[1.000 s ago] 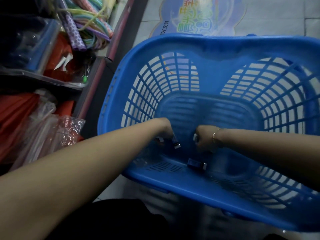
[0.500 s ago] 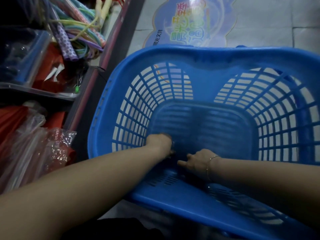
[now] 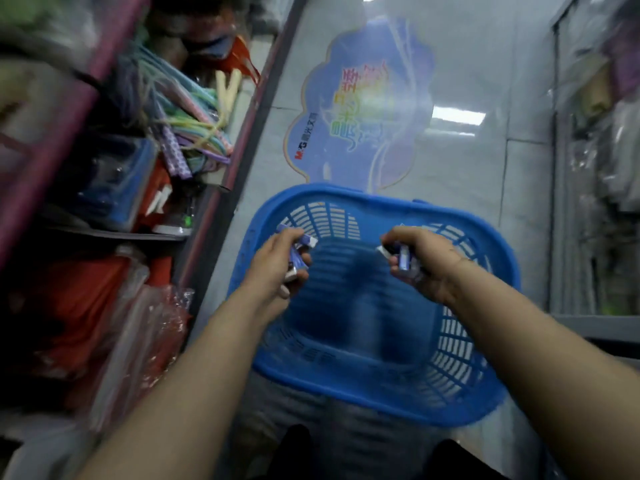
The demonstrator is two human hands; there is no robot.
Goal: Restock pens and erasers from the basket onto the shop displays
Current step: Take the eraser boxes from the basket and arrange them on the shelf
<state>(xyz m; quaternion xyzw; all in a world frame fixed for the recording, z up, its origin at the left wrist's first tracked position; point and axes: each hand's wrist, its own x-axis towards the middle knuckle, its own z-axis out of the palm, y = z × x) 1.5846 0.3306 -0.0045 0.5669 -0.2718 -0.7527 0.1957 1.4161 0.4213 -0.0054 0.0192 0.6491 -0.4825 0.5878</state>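
Observation:
A blue plastic basket [image 3: 346, 393] stands on the tiled floor in front of me, and its bottom looks bare though blurred. Above its left side my left hand [image 3: 277, 268] grips a few small erasers [image 3: 299, 252] in blue-and-white sleeves. Over the right side my right hand [image 3: 422, 261] holds more of the same erasers [image 3: 403, 259]. Both hands are raised above the basket rim. No pens can be made out.
Shop shelving [image 3: 104, 209] runs along the left, packed with coloured skipping ropes [image 3: 187, 123], blue boxes and red packets in plastic. A cloud-shaped floor sticker [image 3: 363, 109] lies beyond the basket. Another rack with bagged goods [image 3: 602, 168] lines the right edge.
Both hands have come up out of the basket bottom with erasers in them. The view has pulled back and up, so the basket looks smaller and more of the shelves shows.

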